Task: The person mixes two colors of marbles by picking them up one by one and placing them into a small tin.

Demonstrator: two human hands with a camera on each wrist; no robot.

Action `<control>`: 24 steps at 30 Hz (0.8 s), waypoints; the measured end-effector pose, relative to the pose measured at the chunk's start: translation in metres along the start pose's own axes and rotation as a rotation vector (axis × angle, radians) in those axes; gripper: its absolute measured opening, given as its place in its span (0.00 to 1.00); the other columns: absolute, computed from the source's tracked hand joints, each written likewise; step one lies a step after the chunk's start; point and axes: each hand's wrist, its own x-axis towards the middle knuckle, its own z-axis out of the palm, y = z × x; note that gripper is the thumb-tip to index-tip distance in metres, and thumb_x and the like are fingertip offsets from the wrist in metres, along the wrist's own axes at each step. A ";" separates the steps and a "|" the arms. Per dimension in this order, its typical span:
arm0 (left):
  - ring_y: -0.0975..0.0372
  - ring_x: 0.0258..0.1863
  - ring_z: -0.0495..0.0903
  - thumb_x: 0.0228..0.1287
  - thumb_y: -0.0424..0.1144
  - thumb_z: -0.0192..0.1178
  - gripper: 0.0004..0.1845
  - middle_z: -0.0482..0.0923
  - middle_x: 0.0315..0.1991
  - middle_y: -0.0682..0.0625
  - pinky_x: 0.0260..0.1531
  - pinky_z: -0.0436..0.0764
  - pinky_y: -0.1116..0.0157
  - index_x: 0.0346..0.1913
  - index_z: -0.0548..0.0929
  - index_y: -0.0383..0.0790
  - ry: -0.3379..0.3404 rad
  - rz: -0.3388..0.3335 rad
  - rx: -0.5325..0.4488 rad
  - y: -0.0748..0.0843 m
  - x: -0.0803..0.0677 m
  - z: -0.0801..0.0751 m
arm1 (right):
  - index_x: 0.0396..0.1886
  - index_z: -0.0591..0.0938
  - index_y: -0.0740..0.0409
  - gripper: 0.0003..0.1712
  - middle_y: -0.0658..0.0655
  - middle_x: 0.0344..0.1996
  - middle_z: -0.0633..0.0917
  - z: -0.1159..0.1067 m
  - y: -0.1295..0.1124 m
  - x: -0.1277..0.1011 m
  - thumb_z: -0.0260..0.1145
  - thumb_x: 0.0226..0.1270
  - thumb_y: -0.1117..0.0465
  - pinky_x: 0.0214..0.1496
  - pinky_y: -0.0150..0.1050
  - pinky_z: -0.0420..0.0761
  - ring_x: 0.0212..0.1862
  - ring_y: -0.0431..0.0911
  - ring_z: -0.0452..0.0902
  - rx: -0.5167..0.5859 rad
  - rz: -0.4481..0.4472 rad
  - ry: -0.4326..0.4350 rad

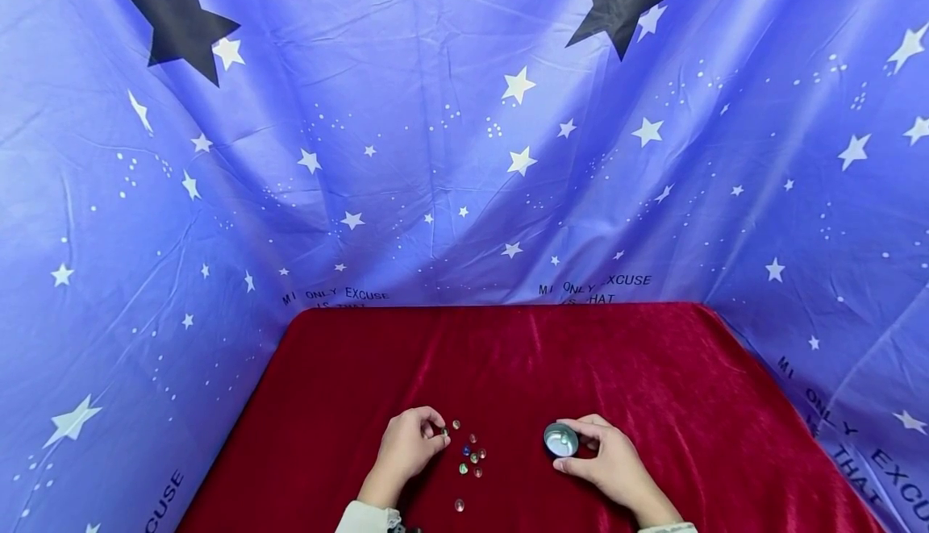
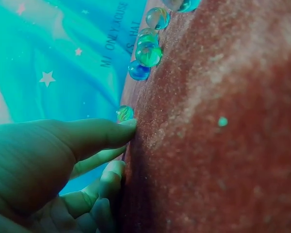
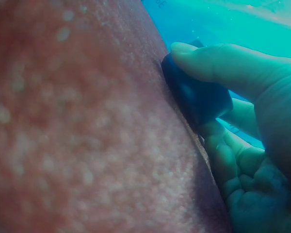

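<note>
In the head view, we are seeing a bench (image 1: 508, 372) covered in red plush at the lower middle of the frame, with a purple-blue curtain (image 1: 435, 154) hanging behind it, printed with white and black stars. At the lower middle, the left hand (image 1: 406, 446) is pinching a small glass marble (image 1: 445, 432) between thumb and forefinger. To the right of those fingertips, loose marbles (image 1: 463, 468) are lying in a scattered cluster, a blue marble (image 1: 466, 451) among them, and a lone marble (image 1: 459, 505) is sitting apart near the bottom edge. Right of centre, low in the frame, the right hand (image 1: 613, 456) is gripping a round dark cup (image 1: 554, 446) between thumb and fingers; we are looking into its shiny inside, unable to tell whether a pale green spot there is a marble or a reflection. In the left wrist view, we are finding the left hand at lower left, with a yellow-green marble (image 2: 125, 112) showing just past its thumb tip; whether this is the pinched one, we cannot tell. Other marbles are sitting toward the top. In the right wrist view, the right hand is reaching in from the right edge, its thumb lying across the cup's side, close against the plush.
</note>
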 end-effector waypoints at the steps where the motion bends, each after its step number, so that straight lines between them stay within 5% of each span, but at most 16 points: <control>1: 0.72 0.22 0.69 0.51 0.40 0.79 0.11 0.74 0.23 0.62 0.27 0.69 0.68 0.32 0.85 0.52 -0.001 0.003 -0.003 0.001 0.000 -0.001 | 0.51 0.89 0.38 0.32 0.43 0.43 0.84 0.000 0.000 0.000 0.89 0.40 0.52 0.47 0.31 0.78 0.43 0.35 0.78 0.000 -0.001 -0.001; 24: 0.73 0.22 0.70 0.51 0.37 0.78 0.09 0.74 0.21 0.63 0.26 0.70 0.69 0.30 0.86 0.51 0.017 0.009 -0.028 0.002 0.000 0.000 | 0.50 0.90 0.38 0.32 0.42 0.42 0.84 0.000 -0.001 -0.001 0.89 0.39 0.53 0.46 0.31 0.78 0.42 0.35 0.78 -0.002 -0.018 0.013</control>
